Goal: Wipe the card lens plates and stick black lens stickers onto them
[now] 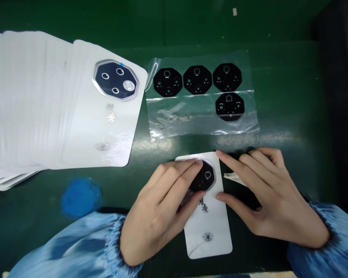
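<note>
At lower centre of the frame, a white phone back cover (208, 227) lies on a green surface (287, 116). The left hand (159, 208), open, presses flat fingers on the cover's black octagonal lens piece (206, 178). The right hand (266, 193), open, touches the cover's right edge. At upper centre, a clear film (191, 117) carries four spare lens pieces (197, 80). A fanned stack of covers (31, 100) fills the upper left.

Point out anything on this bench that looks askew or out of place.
The stack of white back covers is fanned sideways, not squared. The clear film sheet is wrinkled along its lower half. A blue scrap lies loose on the green mat.
</note>
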Demonstrator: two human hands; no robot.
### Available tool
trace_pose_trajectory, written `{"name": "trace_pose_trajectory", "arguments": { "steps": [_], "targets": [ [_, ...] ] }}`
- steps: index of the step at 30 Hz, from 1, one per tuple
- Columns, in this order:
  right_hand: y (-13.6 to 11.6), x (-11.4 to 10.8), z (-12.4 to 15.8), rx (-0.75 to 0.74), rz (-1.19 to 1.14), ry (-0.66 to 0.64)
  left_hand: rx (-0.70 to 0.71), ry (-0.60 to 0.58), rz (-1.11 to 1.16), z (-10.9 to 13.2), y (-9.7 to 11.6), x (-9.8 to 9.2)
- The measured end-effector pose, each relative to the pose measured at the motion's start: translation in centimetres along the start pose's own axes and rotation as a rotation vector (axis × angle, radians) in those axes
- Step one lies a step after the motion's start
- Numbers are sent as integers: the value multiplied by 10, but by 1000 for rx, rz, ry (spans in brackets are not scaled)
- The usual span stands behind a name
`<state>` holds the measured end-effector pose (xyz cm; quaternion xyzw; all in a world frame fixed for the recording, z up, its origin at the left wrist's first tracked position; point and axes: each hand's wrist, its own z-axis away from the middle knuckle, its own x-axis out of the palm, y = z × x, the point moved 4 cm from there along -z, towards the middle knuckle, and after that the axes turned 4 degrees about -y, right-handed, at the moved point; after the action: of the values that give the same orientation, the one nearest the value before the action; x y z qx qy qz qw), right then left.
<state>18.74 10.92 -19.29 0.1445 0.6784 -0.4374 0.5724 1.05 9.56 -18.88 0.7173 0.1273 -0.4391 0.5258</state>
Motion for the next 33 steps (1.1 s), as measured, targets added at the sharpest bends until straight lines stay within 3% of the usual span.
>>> {"name": "trace_pose_trajectory", "arguments": {
  "steps": [33],
  "targets": [
    [1, 1, 0, -19, 21, -24, -78, 25, -39, -3, 2, -1]
  ]
}}
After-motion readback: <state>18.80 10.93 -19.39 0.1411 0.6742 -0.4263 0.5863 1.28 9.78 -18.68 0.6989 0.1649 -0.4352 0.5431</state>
